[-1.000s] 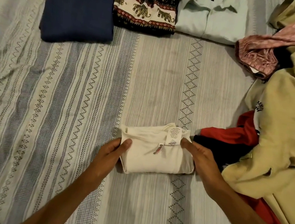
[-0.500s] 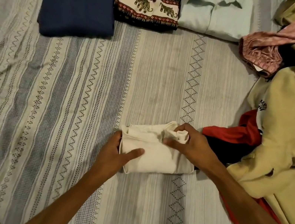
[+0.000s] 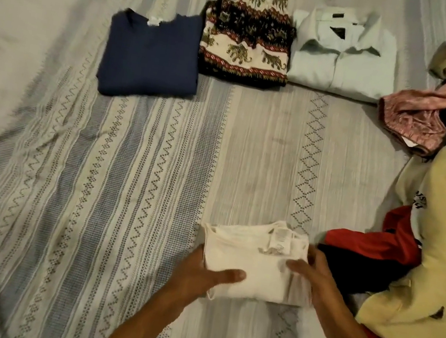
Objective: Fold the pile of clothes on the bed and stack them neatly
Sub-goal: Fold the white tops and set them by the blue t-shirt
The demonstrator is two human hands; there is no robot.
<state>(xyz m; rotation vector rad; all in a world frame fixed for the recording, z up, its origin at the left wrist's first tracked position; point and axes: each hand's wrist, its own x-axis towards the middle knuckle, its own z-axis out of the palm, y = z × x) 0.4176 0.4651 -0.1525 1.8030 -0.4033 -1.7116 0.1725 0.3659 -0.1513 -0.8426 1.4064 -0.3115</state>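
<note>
Folded and laid out at the far side of the bed (image 3: 39, 167) — navy top (image 3: 150, 59), elephant-print piece (image 3: 246, 50), pale shirt (image 3: 342, 63); cream garment (image 3: 250, 265) folded near the front edge, gripped at its ends by left hand (image 3: 198, 271) and right hand (image 3: 316, 276); unfolded heap (image 3: 441, 234) remains at the right — none stacked yet.

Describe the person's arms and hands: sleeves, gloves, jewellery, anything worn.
Both forearms are bare as far as the frame shows, with no sleeves in view. The left hand and right hand are ungloved, and no ring, watch or bracelet shows on fingers or wrists.

Four folded garments (image 3: 150, 56) on the bed — three in a row, one nearer — plus one unfolded pile (image 3: 441, 234)
</note>
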